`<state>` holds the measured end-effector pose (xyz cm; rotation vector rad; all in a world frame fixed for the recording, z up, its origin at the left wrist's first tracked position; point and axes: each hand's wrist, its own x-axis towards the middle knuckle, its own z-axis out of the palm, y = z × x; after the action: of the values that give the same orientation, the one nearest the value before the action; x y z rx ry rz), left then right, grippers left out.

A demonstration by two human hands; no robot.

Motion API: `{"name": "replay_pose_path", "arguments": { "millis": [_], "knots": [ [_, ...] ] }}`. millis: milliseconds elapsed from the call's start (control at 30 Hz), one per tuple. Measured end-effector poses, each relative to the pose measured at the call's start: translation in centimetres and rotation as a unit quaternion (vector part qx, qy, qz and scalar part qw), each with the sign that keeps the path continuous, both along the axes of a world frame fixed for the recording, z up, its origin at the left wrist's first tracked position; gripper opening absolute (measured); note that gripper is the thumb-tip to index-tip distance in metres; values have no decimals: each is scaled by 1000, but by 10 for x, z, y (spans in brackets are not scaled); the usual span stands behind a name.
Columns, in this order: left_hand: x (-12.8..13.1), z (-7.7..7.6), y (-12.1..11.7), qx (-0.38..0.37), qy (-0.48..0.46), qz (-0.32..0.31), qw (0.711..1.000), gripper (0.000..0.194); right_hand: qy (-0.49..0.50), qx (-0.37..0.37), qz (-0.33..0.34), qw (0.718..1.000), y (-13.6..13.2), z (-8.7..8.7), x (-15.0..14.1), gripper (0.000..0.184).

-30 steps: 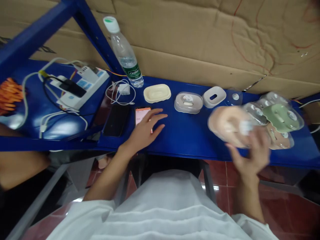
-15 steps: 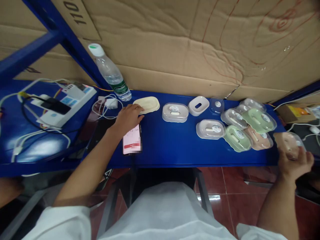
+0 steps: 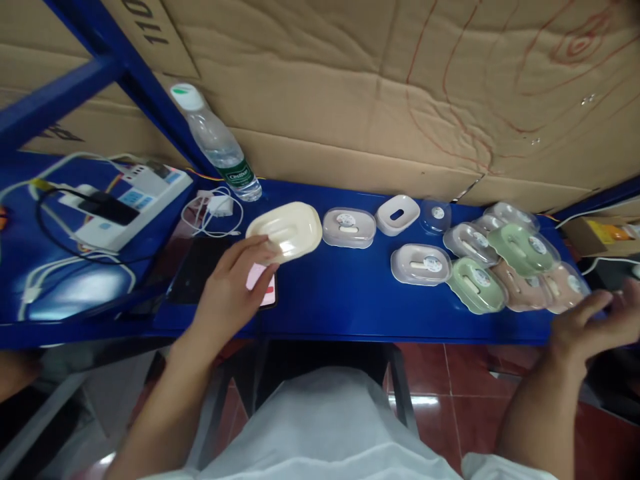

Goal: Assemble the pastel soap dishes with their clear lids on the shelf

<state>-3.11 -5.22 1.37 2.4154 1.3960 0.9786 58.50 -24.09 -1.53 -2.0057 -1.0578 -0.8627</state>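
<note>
My left hand (image 3: 235,283) grips the near edge of a cream soap dish (image 3: 287,230) and holds it tilted a little above the blue shelf (image 3: 340,303). A phone with a pink screen (image 3: 264,285) lies partly under that hand. My right hand (image 3: 593,327) hovers with fingers spread at the shelf's right front edge and holds nothing. Closest to it is a pink lidded soap dish (image 3: 564,288). More lidded dishes lie left of it: a green one (image 3: 475,285), another green one (image 3: 525,248) and a clear one (image 3: 421,264).
A water bottle (image 3: 217,143) leans against the cardboard wall (image 3: 380,87) at the back. A white open dish (image 3: 397,214) and a clear lidded dish (image 3: 349,227) sit mid-shelf. A dark phone (image 3: 197,270), a charger with cable (image 3: 215,208) and a power strip (image 3: 133,200) lie at the left.
My left hand took hold of the cream soap dish and lifted it toward me. My right hand set the pink lidded dish down beside the others and opened.
</note>
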Motion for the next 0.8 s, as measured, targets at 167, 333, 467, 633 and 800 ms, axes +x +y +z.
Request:
{"name": "replay_pose_path", "arguments": {
  "millis": [167, 333, 467, 633, 800],
  "knots": [
    [9, -11, -44, -34, -38, 6, 999, 11, -3, -265, 402, 877, 142, 42, -100, 35],
    [25, -29, -69, -45, -29, -26, 998, 13, 15, -450, 469, 760, 261, 30, -139, 28],
    [47, -45, -94, -68, 17, -82, 994, 16, -38, -500, 444, 743, 292, 18, -151, 39],
    [61, -63, -100, -51, 41, -100, 993, 17, -117, -403, 417, 806, 261, 46, -174, 40],
    [54, -70, -97, -22, -18, -77, 997, 50, -201, -285, 431, 832, 164, 65, -251, 50]
  ]
}}
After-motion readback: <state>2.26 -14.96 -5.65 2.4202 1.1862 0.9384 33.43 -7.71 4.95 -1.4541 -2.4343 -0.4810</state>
